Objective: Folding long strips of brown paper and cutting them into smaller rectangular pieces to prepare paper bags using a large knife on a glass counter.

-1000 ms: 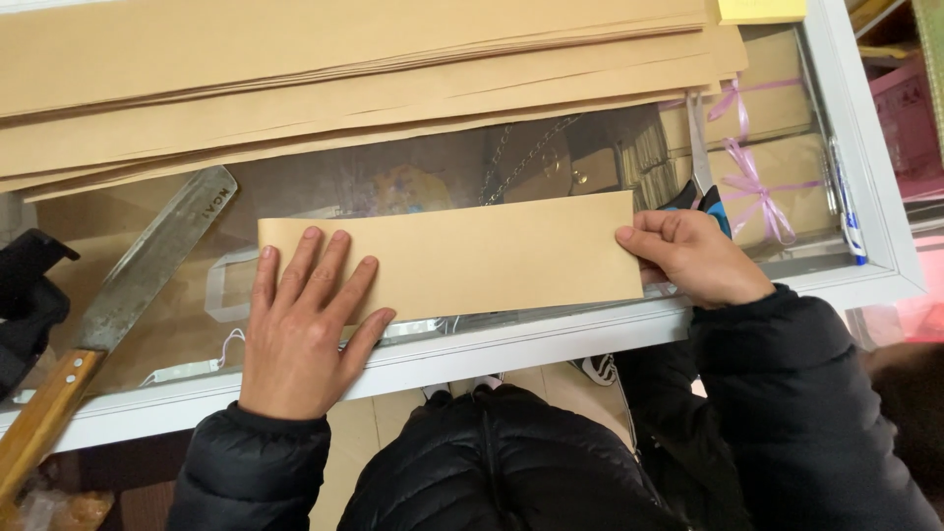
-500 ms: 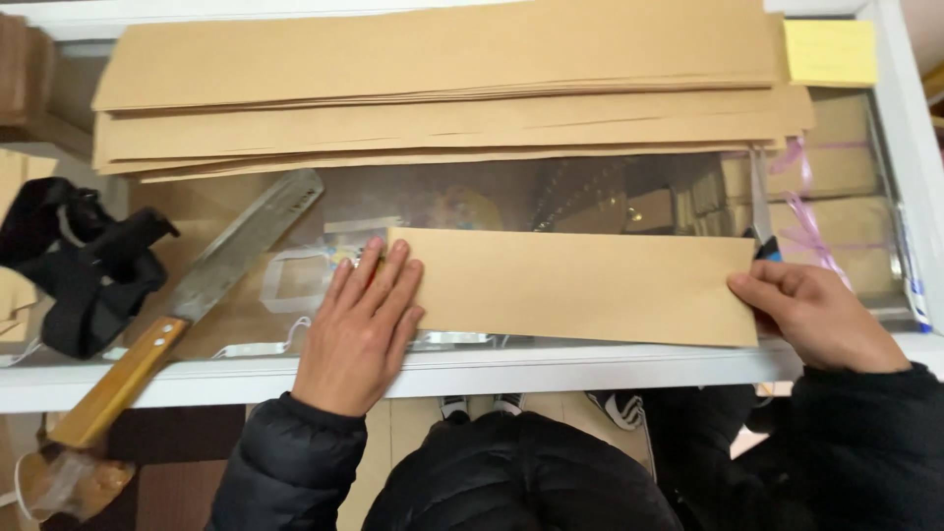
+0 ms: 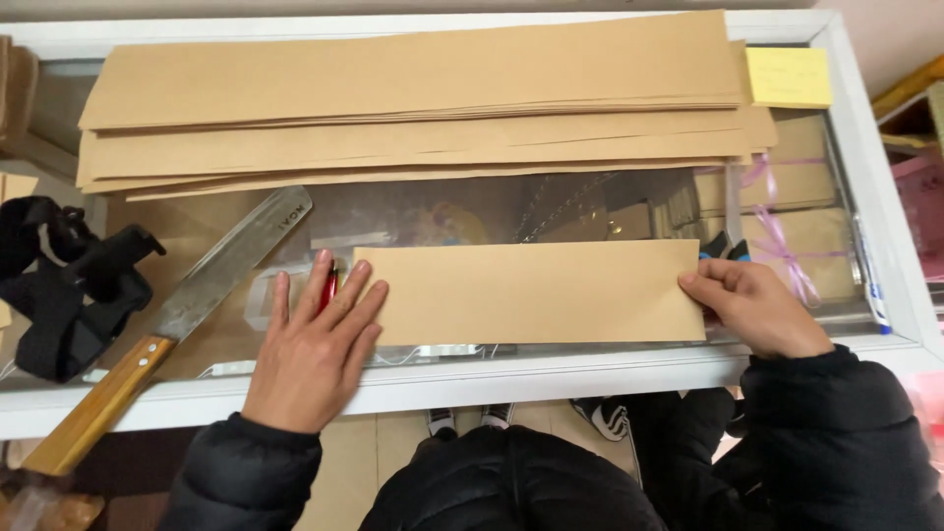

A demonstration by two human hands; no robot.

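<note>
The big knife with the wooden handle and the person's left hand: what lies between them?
In the head view, only bare glass countertop separates the knife from the left hand, whose fingers rest on the brown paper strip.

We saw a strip of matt brown kraft paper (image 3: 531, 292) lying smooth and uncreased on a glossy glass counter top (image 3: 462, 211) that threw back reflections. The stack of long sheets (image 3: 413, 98) behind it was the same dull brown paper, its edges slightly uneven. The counter's frame (image 3: 590, 369) looked like smooth white painted metal or plastic; we could not tell which. The big knife (image 3: 187, 305) had a brushed, dull grey metal blade and a warm, lightly varnished wooden handle. The black strap bundle (image 3: 69, 285) looked like matt cloth webbing. The yellow note pad (image 3: 789, 77) was plain matt paper. Our sleeves were soft black fabric with a slight sheen.
</note>
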